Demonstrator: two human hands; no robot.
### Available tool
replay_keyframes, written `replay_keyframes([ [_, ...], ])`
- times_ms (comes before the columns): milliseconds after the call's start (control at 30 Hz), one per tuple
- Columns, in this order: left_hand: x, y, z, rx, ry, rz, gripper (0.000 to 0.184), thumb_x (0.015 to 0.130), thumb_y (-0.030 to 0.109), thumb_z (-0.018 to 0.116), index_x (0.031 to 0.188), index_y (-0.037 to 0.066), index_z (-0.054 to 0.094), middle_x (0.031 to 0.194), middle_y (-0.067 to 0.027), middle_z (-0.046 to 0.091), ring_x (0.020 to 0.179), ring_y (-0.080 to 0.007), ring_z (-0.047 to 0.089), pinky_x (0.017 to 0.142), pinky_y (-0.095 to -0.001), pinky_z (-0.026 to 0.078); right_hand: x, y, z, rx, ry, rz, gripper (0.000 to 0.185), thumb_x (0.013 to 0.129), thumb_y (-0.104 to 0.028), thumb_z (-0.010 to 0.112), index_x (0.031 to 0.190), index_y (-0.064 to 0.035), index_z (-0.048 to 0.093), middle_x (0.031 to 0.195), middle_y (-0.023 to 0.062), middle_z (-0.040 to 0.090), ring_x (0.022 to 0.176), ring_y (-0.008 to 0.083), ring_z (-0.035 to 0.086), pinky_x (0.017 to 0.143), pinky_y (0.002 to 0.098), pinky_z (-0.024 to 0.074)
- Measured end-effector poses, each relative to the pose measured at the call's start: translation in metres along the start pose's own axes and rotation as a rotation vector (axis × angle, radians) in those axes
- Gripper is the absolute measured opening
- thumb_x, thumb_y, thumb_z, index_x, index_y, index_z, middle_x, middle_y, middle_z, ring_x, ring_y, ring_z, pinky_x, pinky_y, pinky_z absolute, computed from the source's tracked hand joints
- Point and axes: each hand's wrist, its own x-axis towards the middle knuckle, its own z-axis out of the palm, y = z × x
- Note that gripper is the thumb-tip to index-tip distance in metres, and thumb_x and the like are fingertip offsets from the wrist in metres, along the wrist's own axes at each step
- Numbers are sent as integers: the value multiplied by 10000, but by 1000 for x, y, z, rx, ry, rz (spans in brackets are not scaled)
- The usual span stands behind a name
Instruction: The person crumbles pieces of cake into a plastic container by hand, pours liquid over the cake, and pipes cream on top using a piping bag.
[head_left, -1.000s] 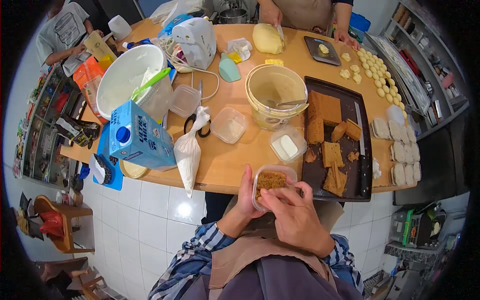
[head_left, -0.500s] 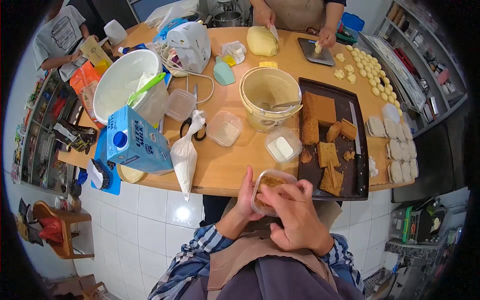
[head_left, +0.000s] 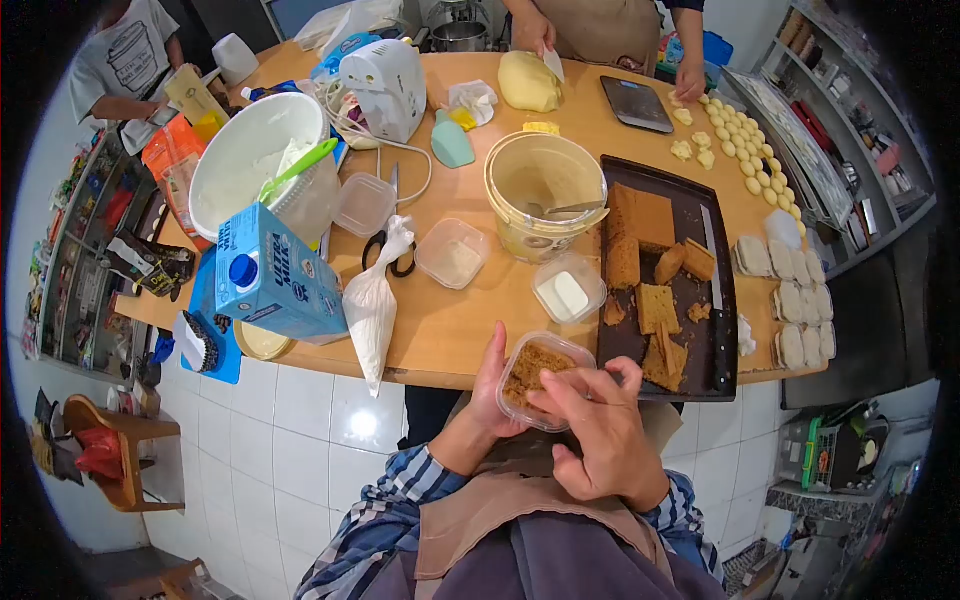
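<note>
My left hand point(head_left: 490, 398) is wrapped round the side of a small clear plastic container point(head_left: 530, 421), tilted toward me just in front of the table edge. Brown cake crumbs point(head_left: 530, 368) line the inside of it. Over its right rim reaches my right hand point(head_left: 600, 425), fingertips touching the crumbs, thumb apart, gripping nothing that I can see. A dark baking tray point(head_left: 716, 340) with cut and broken brown cake point(head_left: 650, 222) lies to the right. Just beyond my hands stands another clear container point(head_left: 568, 288) with a white block inside.
A filled piping bag point(head_left: 375, 315), milk carton point(head_left: 278, 280), white mixing bowl point(head_left: 222, 190) and cream bucket point(head_left: 545, 190) stand on the table. Across it, a co-worker's hand point(head_left: 690, 80) is near small dough balls point(head_left: 735, 130). Another person point(head_left: 125, 65) stands at the far left.
My right fingers have drawn back a little toward the container's right side, showing more crumbs. The co-worker's hand has left the scale and moved right to the dough pieces.
</note>
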Motion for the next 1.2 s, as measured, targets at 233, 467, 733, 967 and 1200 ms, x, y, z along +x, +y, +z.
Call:
replay_keyframes([
  [233,2,1,7,-13,66,17,889,837,731,225,1202,-31,501,1126,-212,574,999,-317,597,860,-432,502,0,2,9,-65,6,-20,692,548,-128,605,1225,-24,510,905,57,615,926,226,530,840,488,292],
  [467,3,2,-2,-4,-36,-56,926,818,761,169,1292,4,413,1207,-189,528,1057,-268,576,884,-374,496,2,2,12,-18,-6,-35,690,548,-123,594,1223,-12,501,927,56,642,954,227,540,878,507,278],
  [733,2,6,1,65,-10,-36,951,807,773,170,1293,-10,407,1197,-198,530,1025,-275,592,814,-372,528,-6,7,-1,-41,-14,24,700,567,-132,590,1248,-9,489,901,31,634,953,215,537,865,516,271],
  [967,2,8,-2,40,-51,-36,940,810,769,181,1284,-8,414,1164,-185,551,993,-275,605,752,-381,547,-8,7,-3,-41,19,-2,679,589,-131,582,1252,-14,488,812,39,626,929,223,534,866,526,269],
  [1200,3,8,0,137,49,-17,922,816,760,179,1279,-1,418,1149,-184,558,972,-272,615,706,-386,571,-7,8,-2,-83,25,8,668,579,-127,578,1234,-17,504,744,30,619,923,222,535,874,526,269],
])
